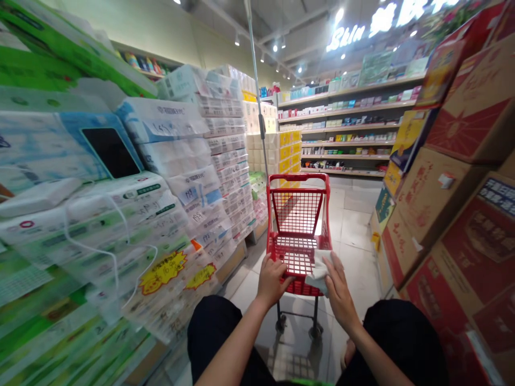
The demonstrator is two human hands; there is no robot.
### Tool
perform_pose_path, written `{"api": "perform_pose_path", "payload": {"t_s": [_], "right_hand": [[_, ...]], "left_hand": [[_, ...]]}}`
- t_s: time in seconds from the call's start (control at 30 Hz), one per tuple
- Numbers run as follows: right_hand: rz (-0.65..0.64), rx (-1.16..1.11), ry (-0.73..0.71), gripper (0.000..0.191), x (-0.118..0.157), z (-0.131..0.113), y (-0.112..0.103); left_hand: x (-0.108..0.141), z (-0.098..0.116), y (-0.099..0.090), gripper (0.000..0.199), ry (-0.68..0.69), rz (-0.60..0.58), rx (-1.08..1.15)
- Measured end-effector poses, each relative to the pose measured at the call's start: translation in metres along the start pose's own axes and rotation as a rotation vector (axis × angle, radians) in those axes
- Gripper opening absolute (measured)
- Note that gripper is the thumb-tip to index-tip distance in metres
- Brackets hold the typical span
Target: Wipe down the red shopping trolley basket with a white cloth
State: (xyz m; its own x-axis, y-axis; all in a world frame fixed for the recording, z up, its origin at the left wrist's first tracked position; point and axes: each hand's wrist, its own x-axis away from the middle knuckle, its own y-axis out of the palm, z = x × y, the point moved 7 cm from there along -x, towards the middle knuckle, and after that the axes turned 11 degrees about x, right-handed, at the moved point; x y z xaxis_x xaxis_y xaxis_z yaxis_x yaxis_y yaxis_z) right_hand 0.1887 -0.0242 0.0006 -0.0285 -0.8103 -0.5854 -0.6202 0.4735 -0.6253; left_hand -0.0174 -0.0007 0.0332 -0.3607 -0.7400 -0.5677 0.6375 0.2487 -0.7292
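Note:
A small red shopping cart (pixel 298 214) with a grid basket stands on the floor in front of my knees. My left hand (pixel 273 279) grips the near left corner of its basket rim, fingers curled over the edge. At the near right corner, my right hand (pixel 337 284) presses a white cloth (pixel 317 272) against the rim, its fingers over the cloth. Part of the cloth hangs down outside the basket. Through the grid I see light floor, and the cart's black wheels show below.
Stacked tissue packs (pixel 173 150) line the left side, with a phone (pixel 110 153), a white cable (pixel 96 249) and yellow price tags on them. Cartons (pixel 426 198) are piled on the right. A thin metal pole (pixel 257 80) rises behind the cart. Stocked shelves (pixel 346 128) stand at the back.

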Motion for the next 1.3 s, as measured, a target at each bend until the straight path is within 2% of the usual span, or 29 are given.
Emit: {"api": "perform_pose_path", "payload": {"t_s": [0.07,0.17,0.27,0.37,0.5,0.57,0.63,0.77,0.83,0.93,1.0,1.07,1.13,1.2,1.3], "right_hand": [[-0.003,0.009,0.005,0.052,-0.006,0.007,0.000],[-0.002,0.040,-0.040,0.057,-0.028,0.025,0.003],[-0.022,0.064,-0.086,0.060,-0.065,0.049,0.013],[-0.056,0.076,-0.065,0.060,-0.107,0.074,0.026],[-0.066,0.101,-0.016,0.056,-0.143,0.089,0.038],[-0.062,0.148,-0.033,0.053,-0.144,0.084,0.041],[-0.069,0.207,-0.093,0.048,-0.134,0.068,0.043],[-0.112,0.288,-0.266,0.041,-0.093,0.012,0.046],[-0.136,0.329,-0.341,0.038,-0.071,-0.020,0.049],[-0.165,0.362,-0.442,0.038,-0.046,-0.059,0.053],[-0.175,0.356,-0.494,0.040,-0.038,-0.074,0.053],[-0.202,0.343,-0.548,0.040,-0.037,-0.078,0.051],[-0.250,0.339,-0.594,0.038,-0.046,-0.072,0.047],[-0.268,0.352,-0.583,0.037,-0.067,-0.053,0.041],[-0.229,0.391,-0.514,0.040,-0.110,-0.019,0.032]], "left_hand": [[0.001,0.002,-0.001,0.014,0.016,-0.019,0.028],[0.003,0.005,-0.001,0.017,0.045,-0.066,0.060],[0.008,0.008,-0.002,0.020,0.060,-0.100,0.071],[0.012,0.010,-0.004,0.022,0.065,-0.099,0.066],[0.011,0.005,-0.008,0.030,0.072,-0.092,0.067],[0.006,-0.005,-0.012,0.031,0.061,-0.088,0.063],[-0.001,-0.020,-0.018,0.030,0.032,-0.068,0.040],[-0.013,-0.042,-0.034,0.028,-0.074,0.080,-0.053],[-0.015,-0.037,-0.033,0.022,-0.107,0.141,-0.085],[-0.013,-0.013,-0.012,0.021,-0.100,0.100,-0.066],[-0.009,-0.002,0.002,0.027,-0.116,0.091,-0.035],[-0.005,-0.001,0.008,0.031,-0.144,0.114,0.007],[-0.002,-0.005,0.011,0.032,-0.142,0.112,0.069],[-0.001,-0.008,0.011,0.033,-0.125,0.100,0.139],[-0.003,-0.006,0.010,0.035,-0.106,0.105,0.227]]}}
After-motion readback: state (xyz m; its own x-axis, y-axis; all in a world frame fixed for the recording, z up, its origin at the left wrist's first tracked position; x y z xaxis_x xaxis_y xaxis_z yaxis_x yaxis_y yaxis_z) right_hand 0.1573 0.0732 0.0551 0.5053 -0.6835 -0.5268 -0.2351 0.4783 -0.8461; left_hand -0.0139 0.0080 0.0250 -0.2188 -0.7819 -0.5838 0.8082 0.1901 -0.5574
